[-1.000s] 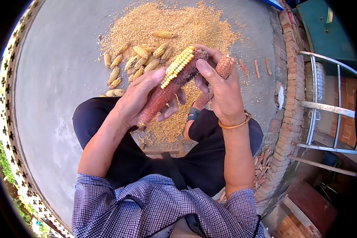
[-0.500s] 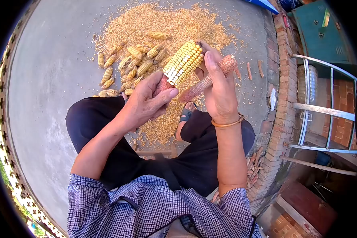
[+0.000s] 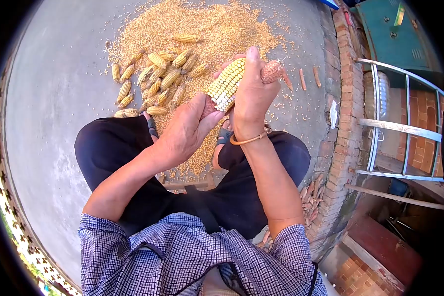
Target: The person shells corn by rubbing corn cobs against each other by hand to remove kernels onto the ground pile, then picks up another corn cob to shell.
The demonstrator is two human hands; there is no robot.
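A partly shelled ear of corn (image 3: 226,85) is held between my hands, its yellow kernels still on the upper part and its lower end bare and reddish. My left hand (image 3: 181,132) grips that bare lower end. Wrapped around a stripped corn cob (image 3: 272,72) is my right hand (image 3: 254,101), pressed against the side of the ear, thumb pointing up. The cob's tip sticks out on the right of that hand; the rest of it is hidden. Beyond my hands, several unshelled ears (image 3: 168,79) lie heaped at the edge of a kernel pile (image 3: 197,24).
Loose kernels cover the concrete floor (image 3: 49,108) between my feet. A few bare cobs (image 3: 302,79) lie to the right, and more cobs (image 3: 312,200) are heaped beside the low brick edging (image 3: 344,113). Past it stand a metal rail (image 3: 399,127) and a green cabinet (image 3: 392,37).
My right hand has turned over and closed around the stripped cob, moving left against the ear. Its palm faced the ear earlier, with the cob lying across it. The left hand keeps its grip.
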